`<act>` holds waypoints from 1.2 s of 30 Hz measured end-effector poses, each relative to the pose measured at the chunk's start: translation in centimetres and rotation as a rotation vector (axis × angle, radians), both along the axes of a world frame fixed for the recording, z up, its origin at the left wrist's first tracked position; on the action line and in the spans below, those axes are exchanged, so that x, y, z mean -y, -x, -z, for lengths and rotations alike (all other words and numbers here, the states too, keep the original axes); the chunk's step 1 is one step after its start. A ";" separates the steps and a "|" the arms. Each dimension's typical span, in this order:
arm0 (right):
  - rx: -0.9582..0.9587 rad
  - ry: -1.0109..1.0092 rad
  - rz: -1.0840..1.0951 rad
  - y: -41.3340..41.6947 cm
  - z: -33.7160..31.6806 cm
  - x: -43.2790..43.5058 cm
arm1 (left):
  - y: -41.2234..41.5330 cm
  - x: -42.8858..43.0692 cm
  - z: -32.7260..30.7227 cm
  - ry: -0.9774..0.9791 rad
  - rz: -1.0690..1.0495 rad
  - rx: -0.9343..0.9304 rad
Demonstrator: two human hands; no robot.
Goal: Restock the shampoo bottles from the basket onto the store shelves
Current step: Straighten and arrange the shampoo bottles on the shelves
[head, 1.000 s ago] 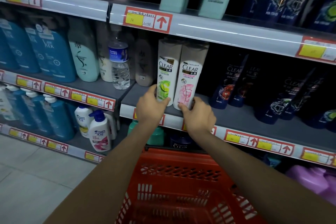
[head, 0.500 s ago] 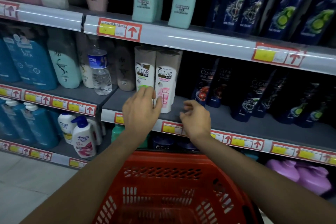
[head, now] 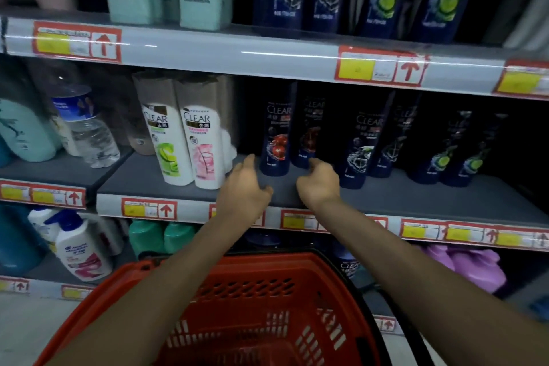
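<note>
1. Basket [head: 297, 285]: red plastic, slotted lattice walls, rounded rim; low centre, below both forearms. Its inside is only partly seen and no bottle can be made out in it.
2. Shelf [head: 178, 184]: flat grey board, matte, with a glossy pale front strip carrying red-and-yellow price tags.
3. White bottles [head: 190, 140]: two tall, smooth, rounded plastic flasks with tan caps uppermost, upright and touching side by side on the shelf, left of the hands; one label green, one pink.
4. Dark bottles [head: 276, 140]: glossy navy flasks, tapered, standing in a row on the same shelf to the right, red fruit print on the nearest.
5. Left hand [head: 245, 187]: empty, fingers loosely curled, over the shelf's front edge, just right of the white bottles, not touching them.
6. Right hand [head: 319, 184]: empty, fingers bent, one fingertip near the base of a dark bottle; contact cannot be told.
7. Water bottle [head: 86, 131]: clear ribbed plastic, blue label, on the neighbouring shelf at left.
</note>
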State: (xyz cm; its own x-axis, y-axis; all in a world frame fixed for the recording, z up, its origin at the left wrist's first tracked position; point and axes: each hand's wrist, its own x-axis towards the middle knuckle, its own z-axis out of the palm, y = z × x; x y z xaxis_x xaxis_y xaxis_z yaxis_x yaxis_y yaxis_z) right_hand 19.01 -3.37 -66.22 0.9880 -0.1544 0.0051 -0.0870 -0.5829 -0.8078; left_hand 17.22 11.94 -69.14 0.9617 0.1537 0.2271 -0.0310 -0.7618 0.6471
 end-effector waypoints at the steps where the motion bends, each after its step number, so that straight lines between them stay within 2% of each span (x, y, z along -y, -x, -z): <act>1: -0.021 -0.039 0.009 -0.4 0.1 -0.1 | -0.4 -0.1 0.1 0.009 0.004 -0.009; 7: -0.047 -0.185 0.056 -1.8 0.9 -0.4 | -1.9 0.0 0.5 0.166 0.035 -0.041; 20: -0.028 -0.201 0.069 -2.6 1.7 0.4 | -1.7 0.3 -0.1 0.151 0.044 -0.055; 30: 0.158 0.054 0.063 -1.9 2.2 -2.1 | -1.8 0.5 -0.2 0.234 -0.001 -0.060; 36: 0.201 0.128 0.104 -2.5 2.5 -3.1 | -2.3 0.6 0.3 0.191 -0.039 -0.014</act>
State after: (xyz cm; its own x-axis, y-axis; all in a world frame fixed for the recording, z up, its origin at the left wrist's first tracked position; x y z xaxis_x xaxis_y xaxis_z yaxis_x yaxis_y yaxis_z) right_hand 21.51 -0.25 -68.76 0.9439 -0.2409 0.2260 0.0031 -0.6778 -0.7353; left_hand 19.55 11.37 -69.45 0.9570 0.2301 0.1766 0.0065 -0.6255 0.7802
